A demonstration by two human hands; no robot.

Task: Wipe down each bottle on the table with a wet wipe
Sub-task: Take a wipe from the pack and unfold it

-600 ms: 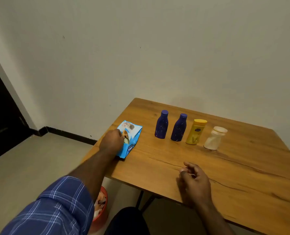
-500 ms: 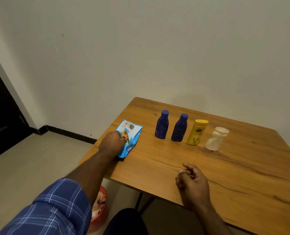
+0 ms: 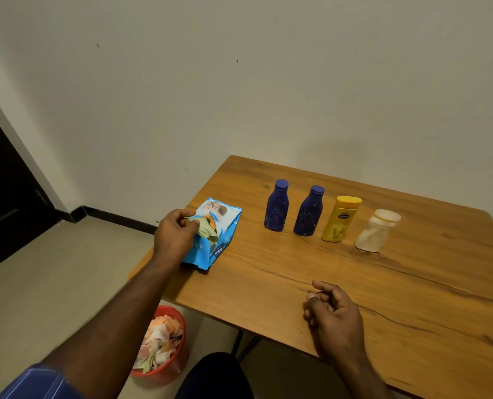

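Note:
Several bottles stand in a row on the wooden table [image 3: 412, 283]: two dark blue bottles [image 3: 277, 205] [image 3: 308, 211], a yellow bottle [image 3: 340, 220] and a whitish bottle [image 3: 376, 231]. A blue wet wipe pack [image 3: 219, 234] lies near the table's left edge. My left hand [image 3: 176, 234] rests on the pack and pinches a pale wipe [image 3: 206, 230] at its opening. My right hand [image 3: 334, 315] lies loosely curled on the table near the front edge, holding nothing.
A red bin [image 3: 161, 347] full of used wipes stands on the floor under the table's left front corner. A dark doorway [image 3: 6, 203] is at the far left. The wall runs right behind the table.
My left hand's fingers have pulled a pale wipe partly up out of the pack. My right hand has barely moved.

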